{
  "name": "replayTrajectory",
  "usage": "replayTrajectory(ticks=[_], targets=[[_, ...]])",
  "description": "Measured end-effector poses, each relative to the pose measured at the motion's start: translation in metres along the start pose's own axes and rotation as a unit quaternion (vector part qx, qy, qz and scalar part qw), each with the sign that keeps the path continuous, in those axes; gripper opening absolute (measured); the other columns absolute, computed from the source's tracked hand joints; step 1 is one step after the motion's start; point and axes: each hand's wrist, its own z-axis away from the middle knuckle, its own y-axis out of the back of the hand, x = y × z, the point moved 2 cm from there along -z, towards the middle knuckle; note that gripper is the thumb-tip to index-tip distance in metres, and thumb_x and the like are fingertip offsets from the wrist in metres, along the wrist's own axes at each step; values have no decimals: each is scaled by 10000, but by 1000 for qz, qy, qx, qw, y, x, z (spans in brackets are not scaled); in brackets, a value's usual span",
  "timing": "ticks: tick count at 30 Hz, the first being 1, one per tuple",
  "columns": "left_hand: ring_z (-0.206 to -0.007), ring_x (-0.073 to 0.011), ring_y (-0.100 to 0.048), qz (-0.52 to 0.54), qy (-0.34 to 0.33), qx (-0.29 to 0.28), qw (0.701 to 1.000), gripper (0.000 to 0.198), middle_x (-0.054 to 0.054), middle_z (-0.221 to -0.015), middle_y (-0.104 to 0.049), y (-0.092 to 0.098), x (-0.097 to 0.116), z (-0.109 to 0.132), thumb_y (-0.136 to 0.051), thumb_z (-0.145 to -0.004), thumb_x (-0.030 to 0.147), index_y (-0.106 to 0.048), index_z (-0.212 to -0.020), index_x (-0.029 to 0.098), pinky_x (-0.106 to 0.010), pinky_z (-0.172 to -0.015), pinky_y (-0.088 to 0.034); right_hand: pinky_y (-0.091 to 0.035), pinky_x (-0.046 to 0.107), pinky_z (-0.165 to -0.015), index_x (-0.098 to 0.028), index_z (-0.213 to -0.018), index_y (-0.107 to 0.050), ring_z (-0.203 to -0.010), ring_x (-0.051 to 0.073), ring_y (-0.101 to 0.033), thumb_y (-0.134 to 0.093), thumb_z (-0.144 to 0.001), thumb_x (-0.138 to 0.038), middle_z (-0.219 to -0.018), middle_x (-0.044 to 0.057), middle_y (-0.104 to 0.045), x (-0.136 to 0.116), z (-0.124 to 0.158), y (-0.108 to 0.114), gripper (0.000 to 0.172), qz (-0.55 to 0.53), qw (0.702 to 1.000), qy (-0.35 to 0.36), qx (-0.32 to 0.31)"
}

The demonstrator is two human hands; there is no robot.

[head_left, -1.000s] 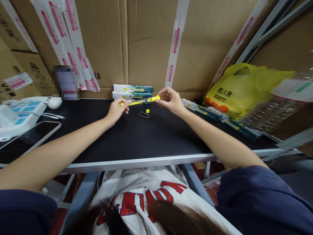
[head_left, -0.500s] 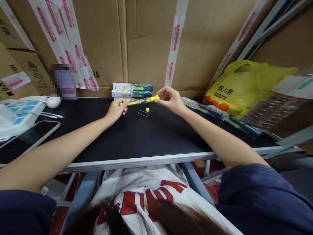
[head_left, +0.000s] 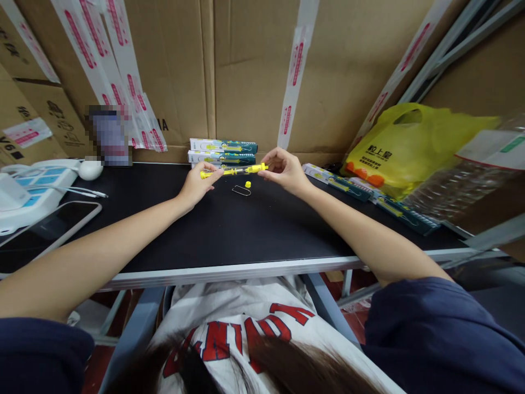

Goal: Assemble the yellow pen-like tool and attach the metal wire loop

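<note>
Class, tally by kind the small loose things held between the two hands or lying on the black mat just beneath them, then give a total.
Yellow pen-like tool, held by left hand and right hand: 1
Small yellow cap: 1
Wire clip: 1
Total: 3

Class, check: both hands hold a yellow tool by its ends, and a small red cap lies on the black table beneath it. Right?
Not quite: the head view shows the cap is yellow, not red. The left hand and right hand do hold the yellow tool by its ends.
</note>
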Motion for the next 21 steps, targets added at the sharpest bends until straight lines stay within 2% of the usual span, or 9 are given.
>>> replayTrajectory(ticks=[4,11,17,21], targets=[[-584,-63,-481,-2,1,5,1000,165,8,-772,-573,0,2,-1,-727,-772,291,-618,-793,169,-182,-544,-502,-423,251,-518,-226,-879,-524,-589,89,-507,-804,-658,-582,-801,-13,-579,0,1,-2,504,7,1000,3,1],[-543,-83,-452,12,16,-6,1000,188,42,-570,-446,-2,1,-3,-702,-804,288,-570,-726,180,-194,-530,-476,-445,247,-555,-226,-891,-519,-623,95,-521,-803,-671,-570,-810,-11,-587,0,1,0,496,10,1000,11,3],[-490,-67,-408,17,21,-23,999,251,71,-529,-398,-2,1,-3,-708,-797,358,-548,-728,178,-204,-541,-471,-468,254,-579,-217,-902,-522,-632,99,-542,-797,-691,-546,-811,-1,-605,-3,1,1,478,8,1000,16,1],[-470,-62,-401,16,27,-13,999,281,74,-519,-398,0,1,-3,-735,-771,391,-554,-730,180,-211,-543,-474,-484,236,-589,-226,-994,-520,-671,104,-572,-794,-673,-586,-864,4,-610,-2,0,5,555,9,1000,10,-9]])
